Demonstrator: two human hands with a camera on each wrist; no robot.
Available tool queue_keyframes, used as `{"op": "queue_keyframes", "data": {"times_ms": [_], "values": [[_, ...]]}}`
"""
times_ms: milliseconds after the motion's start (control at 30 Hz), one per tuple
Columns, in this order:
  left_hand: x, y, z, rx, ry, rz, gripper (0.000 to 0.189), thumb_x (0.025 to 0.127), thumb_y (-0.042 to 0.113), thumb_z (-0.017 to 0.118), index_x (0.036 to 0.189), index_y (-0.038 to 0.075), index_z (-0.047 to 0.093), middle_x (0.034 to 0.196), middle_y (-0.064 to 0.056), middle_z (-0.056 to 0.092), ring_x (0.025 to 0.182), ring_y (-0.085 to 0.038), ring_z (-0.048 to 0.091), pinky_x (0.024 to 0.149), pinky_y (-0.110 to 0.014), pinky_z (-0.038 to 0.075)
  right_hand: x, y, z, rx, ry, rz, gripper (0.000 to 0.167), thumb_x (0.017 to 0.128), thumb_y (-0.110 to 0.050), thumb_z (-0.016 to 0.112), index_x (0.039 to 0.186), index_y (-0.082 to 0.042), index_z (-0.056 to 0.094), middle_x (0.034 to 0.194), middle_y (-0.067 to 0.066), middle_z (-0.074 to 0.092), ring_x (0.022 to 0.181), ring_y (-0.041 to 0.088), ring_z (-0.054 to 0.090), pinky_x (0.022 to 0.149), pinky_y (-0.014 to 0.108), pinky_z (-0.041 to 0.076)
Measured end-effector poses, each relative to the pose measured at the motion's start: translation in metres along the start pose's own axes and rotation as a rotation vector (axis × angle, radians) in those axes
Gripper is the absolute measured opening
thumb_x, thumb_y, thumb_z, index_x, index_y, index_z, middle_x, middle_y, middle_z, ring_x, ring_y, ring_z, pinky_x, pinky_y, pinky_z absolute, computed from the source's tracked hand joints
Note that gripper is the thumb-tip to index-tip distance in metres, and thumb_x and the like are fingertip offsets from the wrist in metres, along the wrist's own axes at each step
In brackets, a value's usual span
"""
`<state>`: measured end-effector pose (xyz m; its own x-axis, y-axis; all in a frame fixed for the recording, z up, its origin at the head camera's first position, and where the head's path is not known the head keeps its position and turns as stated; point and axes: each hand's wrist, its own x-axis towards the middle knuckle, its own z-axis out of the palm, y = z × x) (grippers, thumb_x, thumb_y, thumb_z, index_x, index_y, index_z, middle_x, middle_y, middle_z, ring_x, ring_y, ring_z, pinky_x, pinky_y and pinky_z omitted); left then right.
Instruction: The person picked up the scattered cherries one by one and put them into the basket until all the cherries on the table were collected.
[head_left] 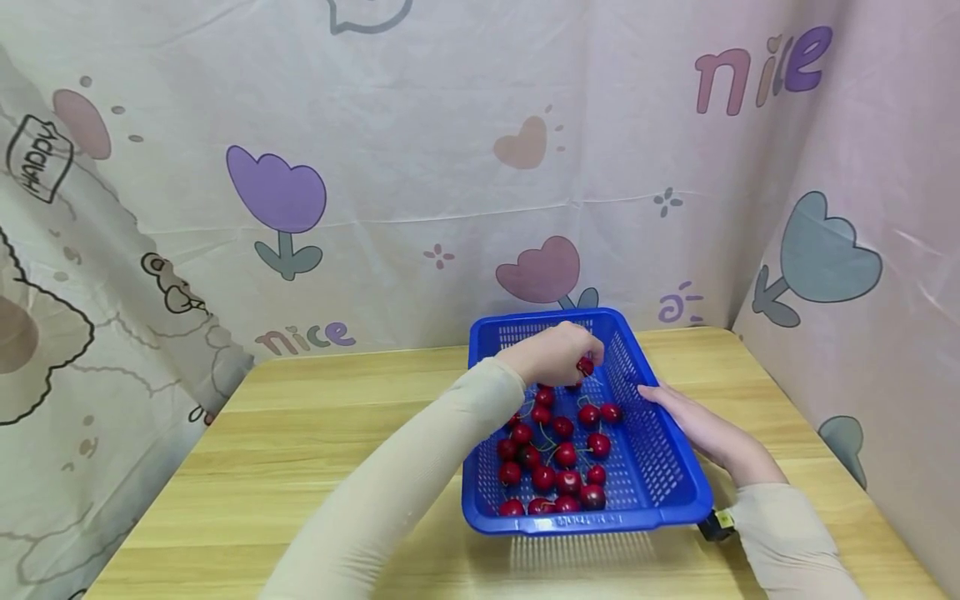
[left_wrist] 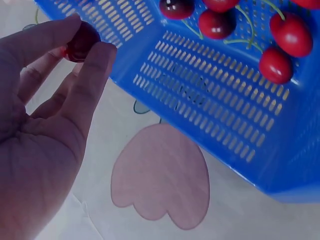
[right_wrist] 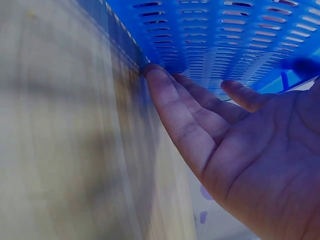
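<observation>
A blue plastic basket (head_left: 585, 523) with slotted walls holds many red cherries (head_left: 565, 454), some with green stems. Over its far part, my left hand (head_left: 558, 350) pinches one dark red cherry (left_wrist: 82, 42) between thumb and fingertips. In the left wrist view that cherry is above the basket's rim, apart from the others. My right hand (head_left: 693, 421) lies along the basket's right outer side, thumb near the rim. Its fingers (right_wrist: 175, 117) extend fairly straight against the slotted wall, low beside the wooden table (right_wrist: 65, 150).
The wooden table (head_left: 337, 433) extends to the left of the basket. Behind it hangs a pale curtain (head_left: 420, 125) printed with flowers and words, which also lines both sides. A small black object (head_left: 717, 525) with a yellow label shows by my right wrist.
</observation>
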<state>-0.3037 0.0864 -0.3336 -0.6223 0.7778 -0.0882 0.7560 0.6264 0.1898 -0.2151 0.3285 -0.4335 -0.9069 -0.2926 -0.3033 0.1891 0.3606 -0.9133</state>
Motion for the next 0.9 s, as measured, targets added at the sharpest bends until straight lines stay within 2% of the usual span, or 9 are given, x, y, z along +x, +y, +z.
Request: {"op": "queue_keyframes", "data": {"times_ms": [267, 467, 567, 667, 900], "values": [[0.002, 0.007, 0.006, -0.002, -0.037, -0.025, 0.035, 0.099, 0.011, 0.077, 0.133, 0.019, 0.074, 0.141, -0.001, 0.071, 0.137, -0.019, 0.064, 0.115, -0.034, 0.054, -0.001, 0.0, 0.0, 0.006, -0.002, 0.003, 0.086, 0.111, -0.061, 0.037, 0.173, -0.019, -0.006, 0.165, 0.036, 0.036, 0.121, 0.037, 0.074, 0.096, 0.055, 0.064], [-0.004, 0.0, 0.008, 0.001, -0.022, -0.019, 0.031, 0.1, 0.019, 0.077, 0.131, 0.018, 0.075, 0.138, -0.002, 0.073, 0.128, -0.018, 0.068, 0.111, -0.033, 0.057, 0.0, 0.003, 0.0, -0.009, -0.002, -0.005, 0.086, 0.111, -0.06, 0.036, 0.173, -0.019, -0.007, 0.166, 0.036, 0.035, 0.123, 0.037, 0.072, 0.099, 0.056, 0.063], [-0.013, -0.007, 0.004, 0.004, 0.016, -0.021, 0.03, 0.102, 0.025, 0.075, 0.132, 0.018, 0.074, 0.138, -0.003, 0.073, 0.128, -0.018, 0.068, 0.112, -0.034, 0.057, 0.004, 0.003, 0.0, -0.005, -0.012, -0.009, 0.086, 0.111, -0.06, 0.036, 0.173, -0.019, -0.007, 0.164, 0.036, 0.037, 0.122, 0.037, 0.073, 0.098, 0.056, 0.063], [-0.024, -0.016, -0.003, 0.017, 0.072, -0.051, 0.033, 0.105, 0.031, 0.072, 0.135, 0.019, 0.072, 0.139, -0.003, 0.072, 0.13, -0.019, 0.067, 0.113, -0.037, 0.056, 0.006, 0.002, -0.002, -0.036, -0.013, -0.004, 0.086, 0.111, -0.061, 0.035, 0.173, -0.018, -0.006, 0.165, 0.036, 0.036, 0.124, 0.037, 0.072, 0.102, 0.058, 0.061], [-0.059, -0.041, -0.021, 0.037, 0.26, -0.156, 0.04, 0.104, 0.039, 0.071, 0.14, 0.02, 0.068, 0.142, -0.004, 0.068, 0.129, -0.024, 0.067, 0.111, -0.046, 0.057, 0.001, 0.005, -0.013, -0.161, 0.036, -0.009, 0.085, 0.113, -0.063, 0.029, 0.173, -0.015, -0.006, 0.167, 0.035, 0.032, 0.128, 0.035, 0.068, 0.108, 0.06, 0.057]]}}
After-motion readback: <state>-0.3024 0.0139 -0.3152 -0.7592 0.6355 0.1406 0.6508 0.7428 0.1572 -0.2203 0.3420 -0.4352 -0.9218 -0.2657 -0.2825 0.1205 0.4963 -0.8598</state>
